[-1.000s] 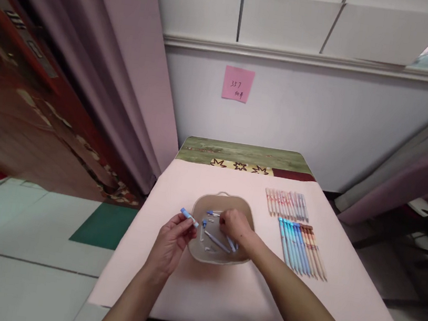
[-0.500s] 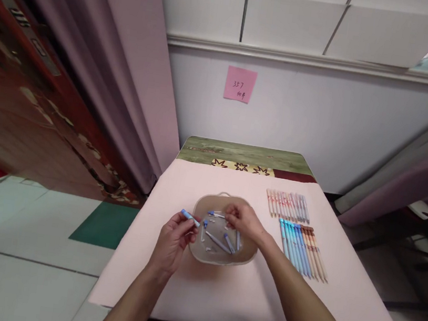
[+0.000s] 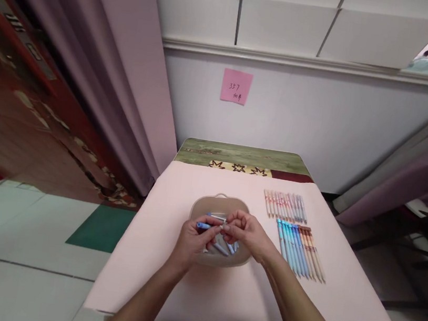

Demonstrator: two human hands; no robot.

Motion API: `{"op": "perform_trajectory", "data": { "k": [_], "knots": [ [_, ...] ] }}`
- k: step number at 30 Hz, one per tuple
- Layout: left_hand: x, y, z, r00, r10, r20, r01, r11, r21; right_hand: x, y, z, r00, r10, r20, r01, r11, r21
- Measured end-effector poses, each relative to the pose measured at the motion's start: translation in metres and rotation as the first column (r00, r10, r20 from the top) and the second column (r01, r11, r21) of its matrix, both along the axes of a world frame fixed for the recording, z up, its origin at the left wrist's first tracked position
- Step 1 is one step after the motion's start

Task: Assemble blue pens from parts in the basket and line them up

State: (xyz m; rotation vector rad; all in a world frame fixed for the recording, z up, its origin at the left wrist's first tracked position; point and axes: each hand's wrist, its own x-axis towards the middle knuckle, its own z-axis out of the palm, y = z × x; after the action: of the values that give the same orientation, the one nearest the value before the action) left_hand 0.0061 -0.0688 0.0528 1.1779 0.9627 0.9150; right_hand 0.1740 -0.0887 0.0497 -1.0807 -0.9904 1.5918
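My left hand (image 3: pixel 191 241) pinches a short blue pen barrel (image 3: pixel 203 226) over a beige plastic basket (image 3: pixel 200 207). The fingertips of my right hand (image 3: pixel 249 235) are closed against the barrel's right end. Whatever small piece they pinch there is too small and too covered to name. Loose blue and whitish pen parts (image 3: pixel 221 248) lie in the basket below, partly hidden by both hands.
Right of the basket lies a row of blue and brown pens (image 3: pixel 299 249), with a row of pale patterned pens (image 3: pixel 285 206) behind it. A pink cloth (image 3: pixel 202 302) covers the table. A pink note (image 3: pixel 236 86) sticks to the wall.
My left hand has moved right, over the basket, with the blue pen barrel. My right hand has come up from inside the basket, and the two hands' fingertips now meet.
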Motion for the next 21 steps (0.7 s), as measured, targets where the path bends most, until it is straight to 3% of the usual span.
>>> {"op": "perform_trajectory", "data": {
  "k": [9,12,15,17,21],
  "knots": [
    [-0.002,-0.004,0.004,0.995,0.069,-0.068,-0.059,0.988,0.140,-0.003,-0.007,0.008,0.996,0.053,0.070,-0.057,0.997,0.046],
    [0.000,-0.005,0.005,0.995,0.056,-0.084,-0.044,0.990,0.137,-0.007,-0.009,0.006,0.997,0.038,0.064,-0.041,0.997,0.060],
    [0.002,-0.004,0.004,0.995,0.054,-0.085,-0.046,0.995,0.094,-0.010,-0.011,0.006,0.982,-0.036,0.186,0.016,0.994,0.108],
    [0.003,-0.002,0.001,0.995,0.053,-0.082,-0.049,0.998,0.048,-0.012,-0.013,0.007,0.923,-0.121,0.366,0.049,0.979,0.200],
    [0.004,0.001,-0.002,0.996,0.057,-0.065,-0.059,0.998,-0.030,-0.014,-0.017,0.011,0.633,-0.338,0.697,-0.017,0.894,0.449]
  ]
}}
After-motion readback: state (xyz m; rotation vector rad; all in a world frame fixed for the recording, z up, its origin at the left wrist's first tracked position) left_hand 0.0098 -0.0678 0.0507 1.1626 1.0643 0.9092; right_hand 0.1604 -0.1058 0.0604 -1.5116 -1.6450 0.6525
